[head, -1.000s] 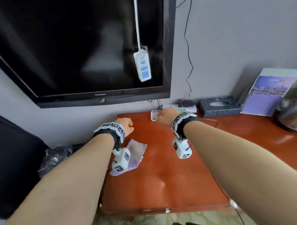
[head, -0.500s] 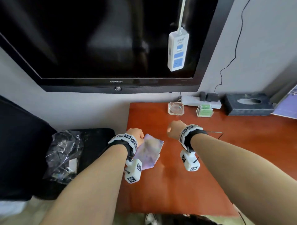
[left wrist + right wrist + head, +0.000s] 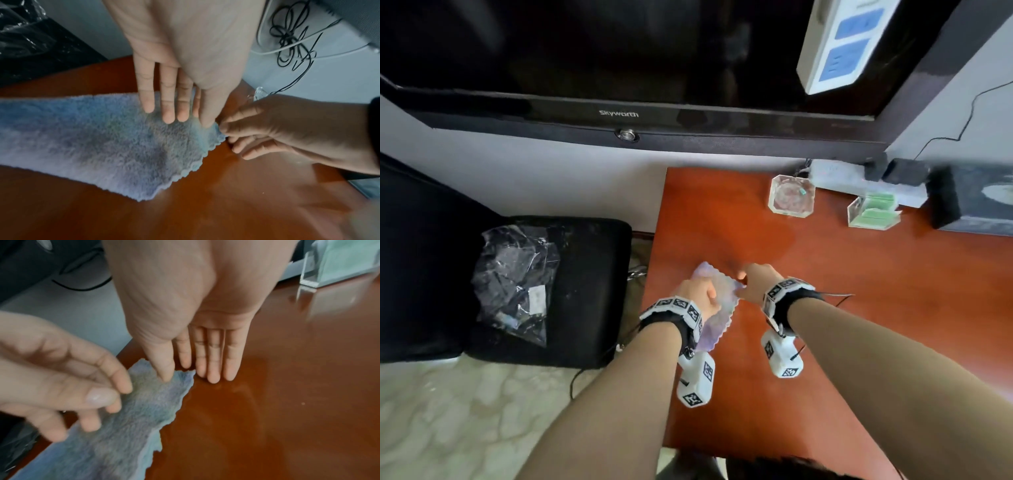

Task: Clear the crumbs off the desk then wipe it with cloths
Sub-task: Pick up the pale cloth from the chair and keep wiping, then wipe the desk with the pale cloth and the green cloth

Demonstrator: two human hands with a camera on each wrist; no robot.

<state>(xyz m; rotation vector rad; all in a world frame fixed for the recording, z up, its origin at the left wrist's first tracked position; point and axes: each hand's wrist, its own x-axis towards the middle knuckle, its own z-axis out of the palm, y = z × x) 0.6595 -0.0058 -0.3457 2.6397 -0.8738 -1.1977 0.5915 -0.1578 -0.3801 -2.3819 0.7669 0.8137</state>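
The cloth (image 3: 724, 305) lies long along the left edge of the tabletop (image 3: 825, 308), under the flat left hand (image 3: 697, 296). The right hand (image 3: 755, 281) pinches its far corner.

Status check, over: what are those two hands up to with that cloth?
Left hand flat on cloth. Right hand pinching its corner. Cloth lies near desk's left edge. Glass dish well clear.

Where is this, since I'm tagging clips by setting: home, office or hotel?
Probably a hotel room, though a home is possible. A television hangs on the wall behind a wooden desk, and a glass ashtray and a black tissue box stand at its back edge.
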